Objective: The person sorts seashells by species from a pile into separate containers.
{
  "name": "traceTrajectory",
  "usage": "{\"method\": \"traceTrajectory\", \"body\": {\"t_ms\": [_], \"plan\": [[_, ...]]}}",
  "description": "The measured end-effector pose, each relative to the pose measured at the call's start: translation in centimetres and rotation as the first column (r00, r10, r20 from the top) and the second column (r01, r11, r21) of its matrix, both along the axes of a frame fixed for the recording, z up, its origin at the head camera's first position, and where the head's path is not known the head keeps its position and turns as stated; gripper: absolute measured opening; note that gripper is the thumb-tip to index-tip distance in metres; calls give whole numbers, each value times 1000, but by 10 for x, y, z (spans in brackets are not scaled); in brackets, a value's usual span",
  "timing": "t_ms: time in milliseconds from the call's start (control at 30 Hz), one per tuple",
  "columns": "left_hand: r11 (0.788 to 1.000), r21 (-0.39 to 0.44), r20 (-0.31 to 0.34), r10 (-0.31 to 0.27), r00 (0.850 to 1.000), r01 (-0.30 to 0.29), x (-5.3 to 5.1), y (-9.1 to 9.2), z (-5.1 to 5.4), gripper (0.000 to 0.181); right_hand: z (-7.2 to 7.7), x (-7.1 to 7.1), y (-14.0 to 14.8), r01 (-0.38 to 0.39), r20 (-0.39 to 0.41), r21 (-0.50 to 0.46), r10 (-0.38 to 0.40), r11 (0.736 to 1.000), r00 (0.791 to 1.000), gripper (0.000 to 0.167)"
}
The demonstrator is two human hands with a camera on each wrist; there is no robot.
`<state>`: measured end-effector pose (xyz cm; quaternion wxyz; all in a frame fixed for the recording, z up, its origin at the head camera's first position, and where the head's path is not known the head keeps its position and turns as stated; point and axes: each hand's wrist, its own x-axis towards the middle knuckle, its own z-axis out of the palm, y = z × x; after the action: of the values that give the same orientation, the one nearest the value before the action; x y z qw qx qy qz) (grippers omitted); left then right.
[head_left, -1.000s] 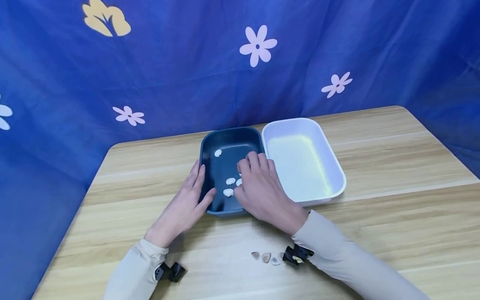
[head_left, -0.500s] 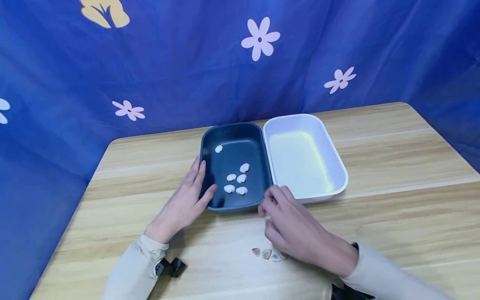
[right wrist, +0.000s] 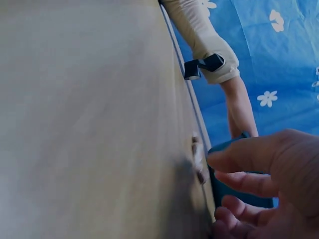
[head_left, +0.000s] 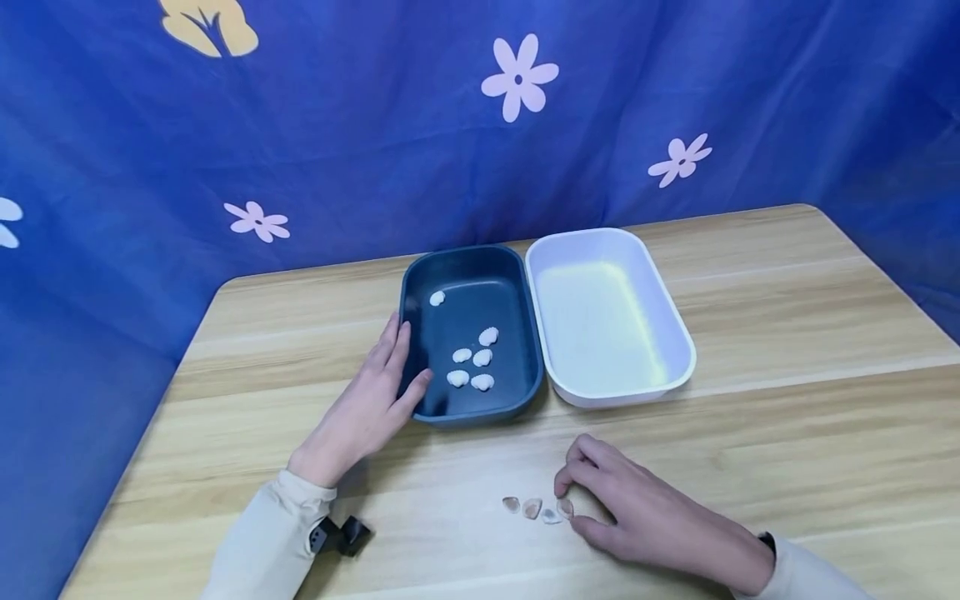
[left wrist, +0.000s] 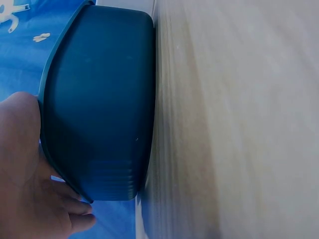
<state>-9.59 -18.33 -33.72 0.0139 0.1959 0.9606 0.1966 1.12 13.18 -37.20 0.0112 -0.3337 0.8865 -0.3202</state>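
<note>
Right hand (head_left: 632,510) curved about the rightmost brown shell (head_left: 565,508), unclear whether pinching it

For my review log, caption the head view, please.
Left hand on a dark tray with six white shells; right hand at a row of four small darker shells.

Left hand (head_left: 363,408) against dark tray (head_left: 491,304); right hand (head_left: 637,508) at shell (head_left: 566,507).

Left hand (head_left: 363,408) outstretched, right hand (head_left: 637,508) curved
</note>
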Motion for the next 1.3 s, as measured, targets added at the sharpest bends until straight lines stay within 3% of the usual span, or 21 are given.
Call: {"method": "traceTrajectory", "body": {"t_ms": [100, 200, 333, 433, 567, 767, 900, 1300], "plan": [[1000, 4, -7, -1, 1000, 1, 0, 1, -1, 73, -7, 0, 6, -46, -7, -28, 46, 999, 999, 27], [1000, 1, -16, -3, 1000, 3, -1, 1, -1, 73, -14, -3, 9, -103, -80, -58, 98, 993, 992, 28], [1000, 2, -27, -7, 1000, 7, -1, 1, -2, 73, -21, -8, 9, -179, -219, -72, 159, 981, 963, 24], [1000, 6, -28, -5, 1000, 5, 1, 0, -3, 72, -25, -10, 8, -222, -275, -64, 197, 973, 941, 21], [1000, 8, -26, -1, 1000, 1, 3, 0, -5, 72, -27, -10, 8, -235, -276, -46, 213, 971, 937, 15], [1000, 18, -37, -7, 999, 7, 2, 2, -7, 72, -30, -8, 9, -209, -246, -48, 191, 977, 950, 21], [1000, 21, -33, -3, 999, 4, 3, 2, -8, 72, -33, -9, 9, -229, -256, -73, 204, 971, 945, 18], [1000, 21, -31, 9, 999, -8, 2, 2, -14, 72, -43, -12, 10, -206, -144, -152, 184, 967, 972, 19]]}}
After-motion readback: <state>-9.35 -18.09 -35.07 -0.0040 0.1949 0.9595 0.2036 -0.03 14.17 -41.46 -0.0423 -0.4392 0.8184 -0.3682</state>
